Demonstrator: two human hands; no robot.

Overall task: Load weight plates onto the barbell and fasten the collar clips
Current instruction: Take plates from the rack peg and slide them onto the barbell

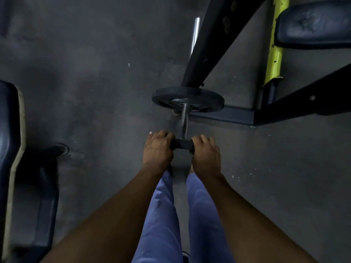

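Observation:
A chrome barbell sleeve [184, 118] points toward me, with one black weight plate [190, 95] slid on at its far end. The bar's shaft [195, 33] shows beyond the plate, partly hidden by a black rack beam. At the sleeve's near end sits a black collar clip [182, 144]. My left hand [157, 149] grips its left side and my right hand [205, 152] grips its right side, fingers curled over it from both ends.
A black rack frame [224, 115] with a yellow post [275, 46] stands to the right, beside a dark padded bench [313, 25]. Another padded bench [11, 158] fills the left edge. Grey rubber floor [95, 82] lies around. My legs in blue trousers [161, 215] are below.

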